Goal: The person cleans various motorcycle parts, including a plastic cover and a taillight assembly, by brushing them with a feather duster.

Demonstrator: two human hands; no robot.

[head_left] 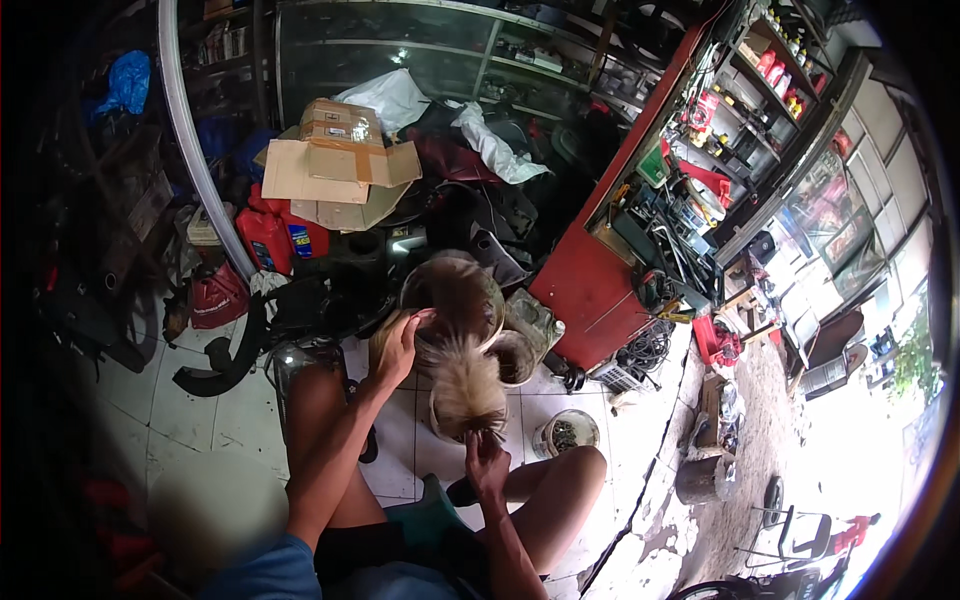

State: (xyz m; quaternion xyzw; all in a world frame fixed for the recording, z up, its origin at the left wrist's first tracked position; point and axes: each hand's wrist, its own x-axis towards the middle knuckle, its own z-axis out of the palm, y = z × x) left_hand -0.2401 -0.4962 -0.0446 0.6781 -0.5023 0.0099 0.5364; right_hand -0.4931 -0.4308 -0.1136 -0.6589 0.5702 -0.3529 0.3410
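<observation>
Between my knees stands a pale, tan bundle of hair-like or feather-like fibres [466, 385], seemingly in a round container. My right hand [487, 463] is closed in a pinch at the bundle's near, darker edge; what lies between its fingertips is too small to tell. Farther up and left, my left hand [398, 348] has its fingers pinched on a small pinkish thing [426, 317]. That hand is beside a larger round tub [485, 283] with brownish contents. A smaller round container [517, 358] touches the tub's right side.
A bucket [566, 434] with dark bits stands by my right knee. Ahead are an opened cardboard box [335, 175], red jugs [264, 238] and a red cabinet [600, 290]. A curved black part [230, 375] lies on the white tiles at left.
</observation>
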